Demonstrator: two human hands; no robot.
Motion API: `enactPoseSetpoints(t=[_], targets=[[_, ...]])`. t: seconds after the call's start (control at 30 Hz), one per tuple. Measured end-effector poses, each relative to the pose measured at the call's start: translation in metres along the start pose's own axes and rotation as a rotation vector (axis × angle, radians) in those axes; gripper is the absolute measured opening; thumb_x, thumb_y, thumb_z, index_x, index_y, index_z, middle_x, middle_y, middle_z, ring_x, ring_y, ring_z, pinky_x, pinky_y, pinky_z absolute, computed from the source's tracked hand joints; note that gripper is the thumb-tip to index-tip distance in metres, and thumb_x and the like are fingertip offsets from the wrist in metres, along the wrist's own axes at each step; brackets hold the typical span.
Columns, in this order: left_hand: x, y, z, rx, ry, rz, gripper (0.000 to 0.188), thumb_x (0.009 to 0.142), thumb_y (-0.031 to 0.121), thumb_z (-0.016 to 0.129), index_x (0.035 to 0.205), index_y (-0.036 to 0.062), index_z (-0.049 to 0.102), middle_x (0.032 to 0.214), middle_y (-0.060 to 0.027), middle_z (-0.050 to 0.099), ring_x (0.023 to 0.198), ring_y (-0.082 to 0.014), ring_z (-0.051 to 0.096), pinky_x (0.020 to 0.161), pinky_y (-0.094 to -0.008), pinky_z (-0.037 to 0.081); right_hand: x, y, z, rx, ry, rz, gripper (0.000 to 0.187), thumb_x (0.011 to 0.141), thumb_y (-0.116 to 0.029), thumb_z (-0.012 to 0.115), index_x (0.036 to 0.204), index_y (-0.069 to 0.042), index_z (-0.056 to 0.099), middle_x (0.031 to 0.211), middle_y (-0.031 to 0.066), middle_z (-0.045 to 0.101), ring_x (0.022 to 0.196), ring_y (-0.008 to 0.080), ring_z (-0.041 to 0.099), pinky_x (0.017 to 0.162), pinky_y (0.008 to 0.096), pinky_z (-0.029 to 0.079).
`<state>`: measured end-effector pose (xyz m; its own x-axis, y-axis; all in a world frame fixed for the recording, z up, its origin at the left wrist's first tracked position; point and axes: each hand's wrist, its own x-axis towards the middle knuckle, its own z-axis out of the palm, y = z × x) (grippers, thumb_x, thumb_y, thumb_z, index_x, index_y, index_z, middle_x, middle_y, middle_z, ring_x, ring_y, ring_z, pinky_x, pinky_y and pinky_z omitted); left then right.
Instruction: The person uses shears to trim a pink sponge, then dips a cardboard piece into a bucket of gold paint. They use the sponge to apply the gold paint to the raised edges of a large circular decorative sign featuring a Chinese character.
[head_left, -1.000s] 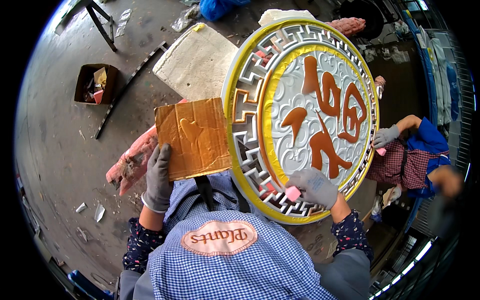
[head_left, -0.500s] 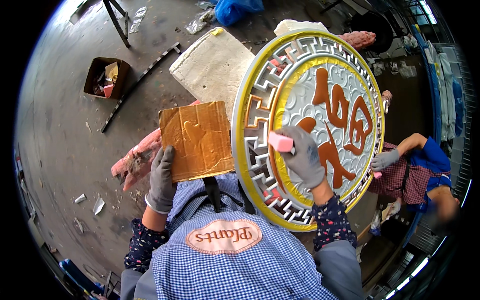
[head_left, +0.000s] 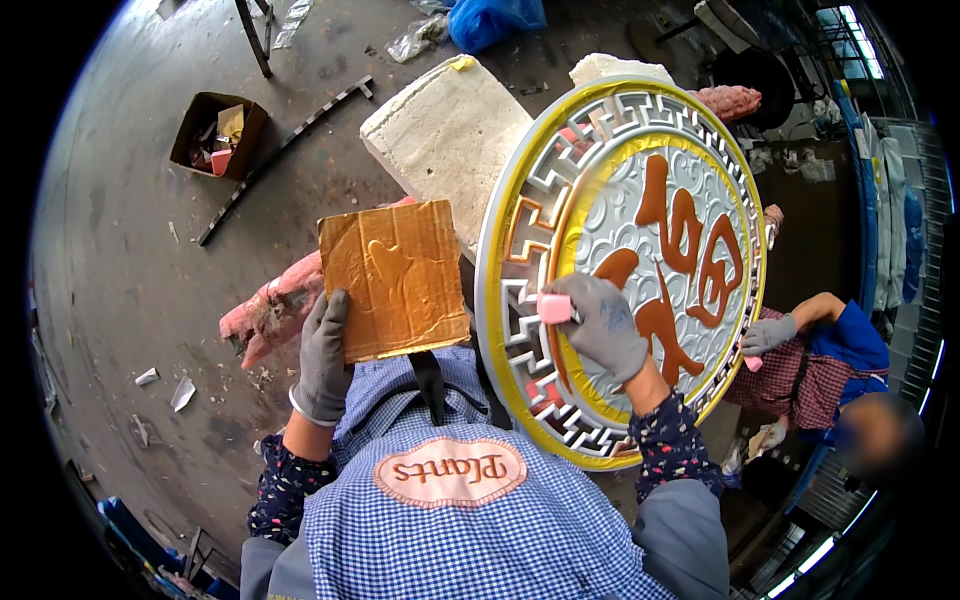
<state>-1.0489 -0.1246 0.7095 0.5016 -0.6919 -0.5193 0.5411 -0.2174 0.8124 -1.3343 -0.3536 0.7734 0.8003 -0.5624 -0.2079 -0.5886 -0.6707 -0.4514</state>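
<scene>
In my gloved left hand (head_left: 324,358) is a square of brown cardboard (head_left: 392,282), gripped at its left edge, with a wet-looking copper-brown patch of paint on its face. My gloved right hand (head_left: 603,325) pinches a small pink sponge block (head_left: 554,308) over the inner ring of a large round panel (head_left: 492,300). Whether the sponge touches the ring I cannot tell. The panel is grey-white with yellow bands, a fretwork border and raised brown characters (head_left: 655,190). Copper-brown colour covers part of the inner ring and one fret (head_left: 527,228) on the left.
Across the panel, a co-worker's gloved hand (head_left: 768,334) holds another pink sponge (head_left: 752,364) at the rim. A white foam slab (head_left: 445,135) and pink wrapped supports (head_left: 285,305) lie under and beside the panel. On the floor stand an open box (head_left: 190,145) and a black bar (head_left: 290,150).
My right hand with the sponge has moved slightly down along the inner ring. The view has shifted a little. My left hand keeps the cardboard in nearly the same place.
</scene>
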Motion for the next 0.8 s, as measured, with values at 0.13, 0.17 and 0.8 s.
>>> enactPoseSetpoints(t=[0.13, 0.17, 0.8], targets=[[0.001, 0.004, 0.004, -0.022, 0.006, -0.005, 0.044, 0.112, 0.038, 0.051, 0.130, -0.0009, 0.062, 0.112, -0.0009, 0.066, 0.098, -0.0060, 0.060, 0.086, -0.0234, 0.051, -0.001, -0.003, -0.004, 0.041, 0.101, -0.035, 0.035, 0.081, -0.009, 0.078, 0.114, -0.012, 0.069, 0.105, 0.0114, 0.071, 0.100, 0.0326, 0.069, 0.086, 0.0436, 0.052], [0.001, 0.004, 0.005, -0.036, 0.008, -0.009, 0.044, 0.112, 0.037, 0.051, 0.131, -0.0011, 0.062, 0.113, -0.0011, 0.066, 0.098, -0.0062, 0.060, 0.086, -0.0233, 0.051, 0.008, 0.000, -0.006, 0.089, 0.152, -0.015, 0.035, 0.080, -0.009, 0.078, 0.113, -0.011, 0.068, 0.106, 0.0121, 0.070, 0.100, 0.0342, 0.069, 0.085, 0.0439, 0.052], [0.009, 0.008, 0.003, -0.064, -0.058, -0.014, 0.044, 0.111, 0.035, 0.054, 0.136, -0.0003, 0.061, 0.119, -0.0021, 0.067, 0.105, -0.0089, 0.063, 0.090, -0.0250, 0.051, 0.011, 0.001, 0.008, -0.028, 0.119, -0.002, 0.035, 0.079, -0.009, 0.081, 0.112, -0.009, 0.068, 0.102, 0.0128, 0.070, 0.096, 0.0366, 0.068, 0.085, 0.0457, 0.053]])
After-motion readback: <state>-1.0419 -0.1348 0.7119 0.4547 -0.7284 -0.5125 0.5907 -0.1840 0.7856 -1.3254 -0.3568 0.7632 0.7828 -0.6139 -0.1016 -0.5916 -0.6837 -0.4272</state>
